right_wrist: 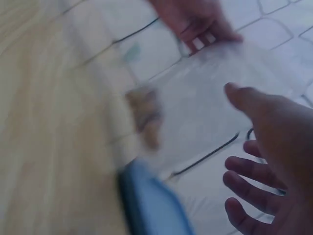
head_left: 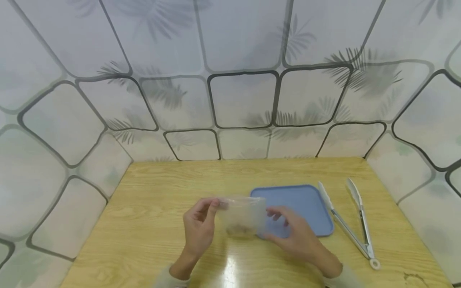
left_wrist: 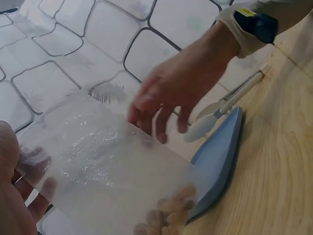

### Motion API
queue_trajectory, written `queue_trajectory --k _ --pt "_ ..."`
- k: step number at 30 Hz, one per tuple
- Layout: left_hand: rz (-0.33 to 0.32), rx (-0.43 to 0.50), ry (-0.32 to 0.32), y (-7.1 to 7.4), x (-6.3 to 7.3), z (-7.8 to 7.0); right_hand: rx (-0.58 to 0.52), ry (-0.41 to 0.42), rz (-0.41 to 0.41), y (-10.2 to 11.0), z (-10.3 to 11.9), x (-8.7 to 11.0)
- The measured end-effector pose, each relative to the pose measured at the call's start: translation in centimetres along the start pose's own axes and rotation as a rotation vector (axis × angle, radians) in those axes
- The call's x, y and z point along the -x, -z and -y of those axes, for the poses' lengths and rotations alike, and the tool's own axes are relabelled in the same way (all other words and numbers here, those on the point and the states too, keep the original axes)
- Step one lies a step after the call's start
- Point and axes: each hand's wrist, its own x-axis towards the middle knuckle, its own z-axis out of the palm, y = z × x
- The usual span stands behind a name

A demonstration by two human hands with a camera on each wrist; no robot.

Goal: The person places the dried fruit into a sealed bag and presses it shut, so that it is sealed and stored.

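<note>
A clear plastic bag (head_left: 239, 216) hangs over the table in front of me, with several small brown nut-like pieces (left_wrist: 168, 211) gathered in its bottom. My left hand (head_left: 199, 226) pinches the bag's upper left corner between thumb and fingers. At the bag's other side is my right hand (head_left: 293, 234), its thumb and fingers spread apart and nothing gripped. In the right wrist view, the thumb (right_wrist: 244, 98) of that hand overlaps the bag's face while the fingers stand away from it. Behind the bag and right hand lies a blue tray (head_left: 295, 200), partly hidden by both.
Metal tongs (head_left: 363, 228) with pale tips lie spread on the table to the right of the tray, ring end toward me. The wooden table (head_left: 144, 224) meets patterned wall coverings (head_left: 245, 100) at the back and on both sides.
</note>
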Motion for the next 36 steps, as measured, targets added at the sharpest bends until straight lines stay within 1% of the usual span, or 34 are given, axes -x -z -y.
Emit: queue_trajectory --k 2,5,7,10,11,14,17,18,22,24,25,29,32,33,36 --pt "0.018 -0.007 0.022 -0.3 0.2 -0.3 -0.081 0.047 -0.057 0.3 0.7 -1.1" --pt "0.062 -0.005 0.075 -0.7 0.5 -0.5 -0.176 0.063 -0.134 0.5 1.7 -2.3" --pt "0.105 0.001 0.100 -0.7 0.6 -0.6 -0.213 0.056 -0.182 0.5 2.1 -2.7" --pt "0.173 0.008 0.106 -0.5 0.6 -0.6 -0.226 0.059 -0.234 0.4 2.2 -2.9" --pt "0.191 0.010 0.107 -0.5 0.5 -0.6 -0.235 0.062 -0.237 0.4 2.1 -2.9" --pt "0.234 0.011 0.098 -0.2 0.4 -0.7 -0.300 0.082 -0.210 0.7 1.7 -2.8" --pt "0.245 0.000 0.096 0.0 0.3 -0.7 -0.357 0.106 -0.184 1.0 1.4 -2.9" --pt "0.243 -0.007 0.085 0.0 0.2 -0.7 -0.366 0.115 -0.180 1.0 1.4 -2.9" --pt "0.214 -0.053 -0.002 -0.1 0.1 -0.5 -0.392 0.137 -0.178 1.1 1.4 -3.1" --pt "0.215 -0.069 -0.024 -0.2 0.2 -0.5 -0.421 0.140 -0.174 1.1 1.4 -3.1" --pt "0.222 -0.074 -0.024 -0.2 0.2 -0.5 -0.436 0.139 -0.174 1.1 1.5 -3.1" --pt "0.294 -0.072 0.034 -0.2 0.5 -0.5 -0.470 0.117 -0.185 1.0 1.4 -3.1" --pt "0.344 -0.080 0.064 -0.2 0.7 -0.5 -0.458 0.101 -0.191 1.0 1.1 -2.9" --pt "0.356 -0.084 0.068 -0.3 0.7 -0.4 -0.451 0.096 -0.187 1.0 1.1 -2.8" --pt "0.366 -0.111 0.064 -0.4 0.8 -0.3 -0.418 0.115 -0.159 1.0 0.9 -2.8"
